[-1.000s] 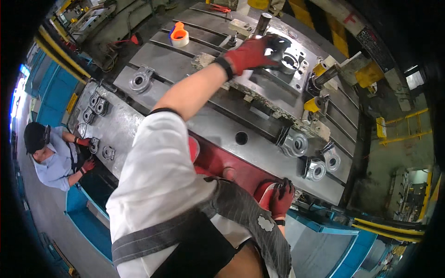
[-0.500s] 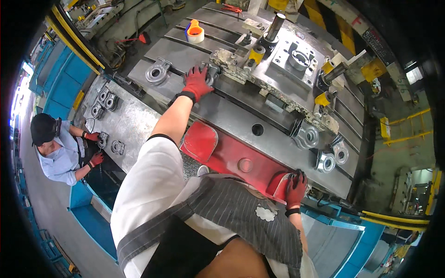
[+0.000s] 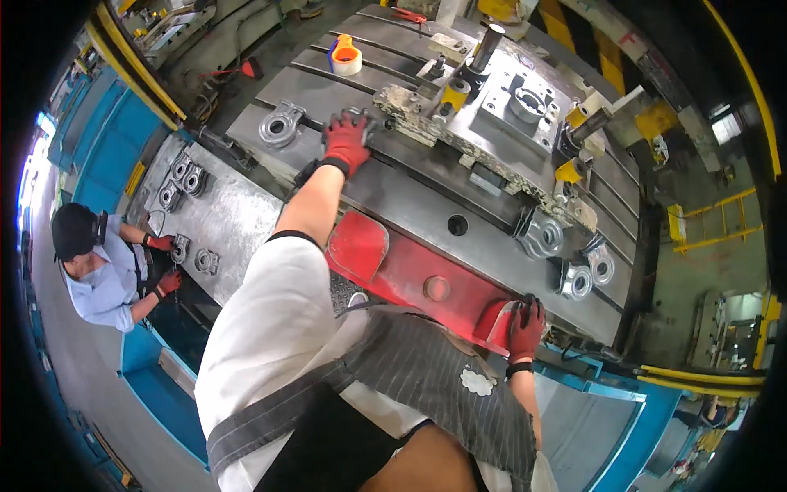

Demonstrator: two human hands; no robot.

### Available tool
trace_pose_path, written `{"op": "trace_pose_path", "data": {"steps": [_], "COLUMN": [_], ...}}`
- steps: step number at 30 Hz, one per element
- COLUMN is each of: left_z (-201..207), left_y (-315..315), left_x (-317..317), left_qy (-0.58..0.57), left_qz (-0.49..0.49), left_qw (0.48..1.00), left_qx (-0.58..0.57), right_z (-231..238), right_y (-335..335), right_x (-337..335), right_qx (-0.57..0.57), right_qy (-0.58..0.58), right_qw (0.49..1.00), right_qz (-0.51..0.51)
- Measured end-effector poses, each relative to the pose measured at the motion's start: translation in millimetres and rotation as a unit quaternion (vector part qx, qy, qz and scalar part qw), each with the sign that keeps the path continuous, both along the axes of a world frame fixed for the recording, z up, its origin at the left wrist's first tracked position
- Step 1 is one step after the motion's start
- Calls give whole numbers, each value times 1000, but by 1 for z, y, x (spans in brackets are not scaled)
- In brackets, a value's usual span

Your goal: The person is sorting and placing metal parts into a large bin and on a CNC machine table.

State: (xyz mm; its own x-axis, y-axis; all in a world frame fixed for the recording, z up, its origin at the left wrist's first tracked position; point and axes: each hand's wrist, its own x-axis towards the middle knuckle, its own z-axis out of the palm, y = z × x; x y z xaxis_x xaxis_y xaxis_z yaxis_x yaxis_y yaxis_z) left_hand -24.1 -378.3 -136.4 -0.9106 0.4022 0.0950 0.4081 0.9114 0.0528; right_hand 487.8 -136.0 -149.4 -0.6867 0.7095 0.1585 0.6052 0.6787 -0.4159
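My left hand [image 3: 346, 141], in a red and black glove, reaches over the machine bed and is closed around a metal ring fitting [image 3: 373, 125], mostly hidden by the fingers. A similar ring fitting [image 3: 279, 125] lies just to its left. My right hand [image 3: 526, 330], gloved alike, rests at the right end of a red panel [image 3: 400, 264], against its raised red guard [image 3: 496, 321], with fingers stretched forward. Several more ring parts, among them a large one [image 3: 543, 235] and a smaller one [image 3: 576, 281], sit on the bed's right side.
A die block [image 3: 525, 102] with upright posts stands mid-bed. An orange and white tape roll [image 3: 345, 59] lies on the far left part. To the left, a co-worker [image 3: 102, 262] in red gloves handles ring parts on a steel table [image 3: 229, 221]. Blue bins [image 3: 160, 394] stand below.
My left hand has shifted slightly to the left over the bed. My right hand stays at the red guard. The view has moved a little.
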Motion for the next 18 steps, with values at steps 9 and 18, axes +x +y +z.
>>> {"op": "trace_pose_path", "data": {"steps": [9, 18], "left_z": [-13, -38], "left_y": [-80, 47], "left_x": [-33, 84], "left_qy": [50, -71], "left_qz": [60, -275], "left_qw": [994, 959], "left_qx": [-79, 7], "right_z": [3, 14], "right_y": [3, 74], "right_x": [-6, 13], "right_qx": [-1, -39], "right_qy": [14, 25], "right_qw": [1000, 998], "right_qz": [-10, -47]}}
